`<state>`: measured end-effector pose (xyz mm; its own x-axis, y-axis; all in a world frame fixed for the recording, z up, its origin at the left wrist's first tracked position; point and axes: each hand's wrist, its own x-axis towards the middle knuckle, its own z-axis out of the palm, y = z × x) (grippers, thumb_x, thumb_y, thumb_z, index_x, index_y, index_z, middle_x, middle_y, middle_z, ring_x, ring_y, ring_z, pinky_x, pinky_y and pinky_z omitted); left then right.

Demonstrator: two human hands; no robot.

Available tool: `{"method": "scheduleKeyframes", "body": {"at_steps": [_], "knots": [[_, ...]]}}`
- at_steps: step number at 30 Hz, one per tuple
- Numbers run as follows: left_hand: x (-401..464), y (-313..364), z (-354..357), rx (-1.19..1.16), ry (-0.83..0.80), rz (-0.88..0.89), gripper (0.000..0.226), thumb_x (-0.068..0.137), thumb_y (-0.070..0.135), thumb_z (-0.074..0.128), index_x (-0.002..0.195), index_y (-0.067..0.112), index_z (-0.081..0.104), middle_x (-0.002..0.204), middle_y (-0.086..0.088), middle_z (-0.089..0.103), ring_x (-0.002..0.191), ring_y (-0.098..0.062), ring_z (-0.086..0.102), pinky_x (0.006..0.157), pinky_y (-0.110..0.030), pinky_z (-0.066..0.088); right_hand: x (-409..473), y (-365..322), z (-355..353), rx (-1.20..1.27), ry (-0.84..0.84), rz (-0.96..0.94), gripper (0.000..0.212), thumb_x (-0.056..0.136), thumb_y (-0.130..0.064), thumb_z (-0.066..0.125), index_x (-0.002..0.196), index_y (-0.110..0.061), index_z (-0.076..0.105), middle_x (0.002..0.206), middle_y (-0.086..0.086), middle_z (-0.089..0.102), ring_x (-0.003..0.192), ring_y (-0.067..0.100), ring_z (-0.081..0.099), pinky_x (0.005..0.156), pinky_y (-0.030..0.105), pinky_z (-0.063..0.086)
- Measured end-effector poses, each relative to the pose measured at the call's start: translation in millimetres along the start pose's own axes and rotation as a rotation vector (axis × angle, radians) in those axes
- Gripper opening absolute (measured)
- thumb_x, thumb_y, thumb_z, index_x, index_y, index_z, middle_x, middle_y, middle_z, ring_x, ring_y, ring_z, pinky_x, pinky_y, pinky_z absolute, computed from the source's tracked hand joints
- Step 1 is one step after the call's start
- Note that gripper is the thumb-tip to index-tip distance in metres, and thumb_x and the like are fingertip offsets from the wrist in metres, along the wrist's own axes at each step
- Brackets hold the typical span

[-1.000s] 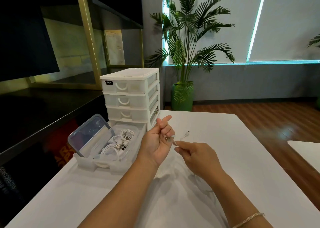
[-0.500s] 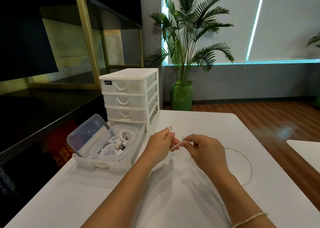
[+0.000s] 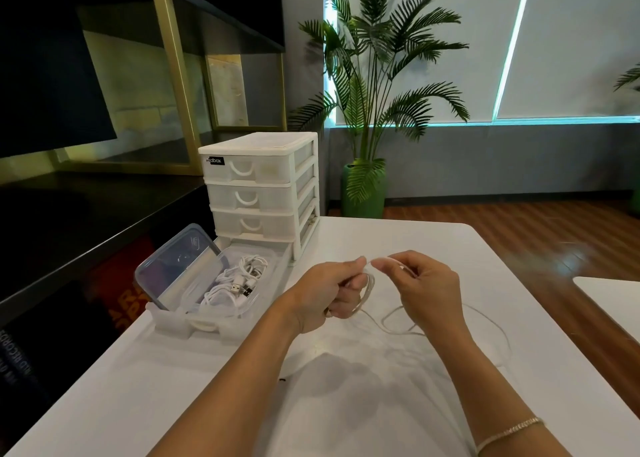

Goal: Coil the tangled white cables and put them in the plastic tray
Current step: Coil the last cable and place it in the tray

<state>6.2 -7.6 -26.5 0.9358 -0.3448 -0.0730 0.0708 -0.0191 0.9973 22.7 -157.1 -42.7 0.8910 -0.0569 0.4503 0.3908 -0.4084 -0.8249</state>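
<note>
The left hand (image 3: 332, 292) is curled round a small coil of the white cable (image 3: 398, 325), with a couple of loops showing at its finger side, hanging roughly upright between thumb and fingers. The right hand (image 3: 420, 283) pinches the same cable at thumb and forefinger, just beside the left thumb tip, so the two hands almost touch above the white table (image 3: 363, 238). Below and to the right of the hands the loose remainder of the cable lies on the table in wide, slack curves, running out to the right and back toward the person (its far end cannot be made out against the white top).

The relation that matters next: the slack lies on the right hand's side, so the right hand is the nearer one to feed it, while the left hand holds the coil as the fixed core. The coil's loop plane stands roughly upright, its long axis running from the left thumb down toward the wrist.

The plastic tray (image 3: 180, 321) sits to the left of both hands, nearer the left hand, pulled out at the foot of the drawer unit (image 3: 259, 182). Its long axis points away from the person toward the drawers; coiled cables (image 3: 235, 283) already lie inside, with a clear lid (image 3: 176, 266) leaning in its left part
</note>
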Motion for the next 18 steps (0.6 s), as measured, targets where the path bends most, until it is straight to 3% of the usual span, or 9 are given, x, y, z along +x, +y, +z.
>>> {"method": "scheduleKeyframes", "body": {"at_steps": [4,7,10,14,18], "knots": [[1,2,1,-0.102,0.053,0.025,0.062,0.101,0.025,0.03,0.04,0.023,0.039,0.037,0.009,0.028,0.033,-0.005,0.023,0.035,-0.016,0.023,0,-2,2,0.065,-0.07,0.048,0.009,0.082,-0.034,0.064,0.086,-0.026,0.065,0.075,-0.016,0.062,0.068,0.008,0.058,0.062,0.016,0.045],[1,4,3,-0.269,0.092,0.061,0.064,0.1,0.025,0.031,0.037,0.023,0.04,0.034,0.009,0.028,0.03,-0.005,0.023,0.032,-0.014,0.023,-1,-1,3,0.107,-0.11,0.069,0.012,0.084,-0.035,0.061,0.087,-0.024,0.064,0.059,-0.005,0.056,0.053,0.01,0.047,0.054,0.022,0.04],[3,6,3,-0.511,0.119,0.089,0.064,0.1,0.027,0.032,0.037,0.02,0.042,0.031,0.008,0.028,0.026,-0.005,0.025,0.03,-0.013,0.022,-1,1,5,0.04,-0.164,0.041,0.016,0.089,-0.035,0.055,0.081,-0.023,0.063,0.052,-0.005,0.052,0.046,0.007,0.046,0.053,0.021,0.039],[6,6,-3,-0.865,0.156,0.15,0.051,0.099,0.032,0.033,0.054,0.013,0.047,0.032,0.006,0.026,0.025,-0.005,0.024,0.029,-0.015,0.02,-2,5,10,-0.056,-0.253,0.004,0.019,0.093,-0.033,0.051,0.08,-0.024,0.062,0.051,-0.005,0.055,0.045,0.001,0.051,0.056,0.015,0.04],[7,2,-3,-1.059,0.178,0.212,0.044,0.1,0.033,0.031,0.081,0.005,0.059,0.034,0.006,0.029,0.027,-0.006,0.027,0.032,-0.015,0.022,-4,6,11,-0.15,-0.329,0.0,0.029,0.094,-0.037,0.046,0.087,-0.015,0.065,0.048,-0.007,0.058,0.051,0.001,0.055,0.06,0.009,0.04]]}}
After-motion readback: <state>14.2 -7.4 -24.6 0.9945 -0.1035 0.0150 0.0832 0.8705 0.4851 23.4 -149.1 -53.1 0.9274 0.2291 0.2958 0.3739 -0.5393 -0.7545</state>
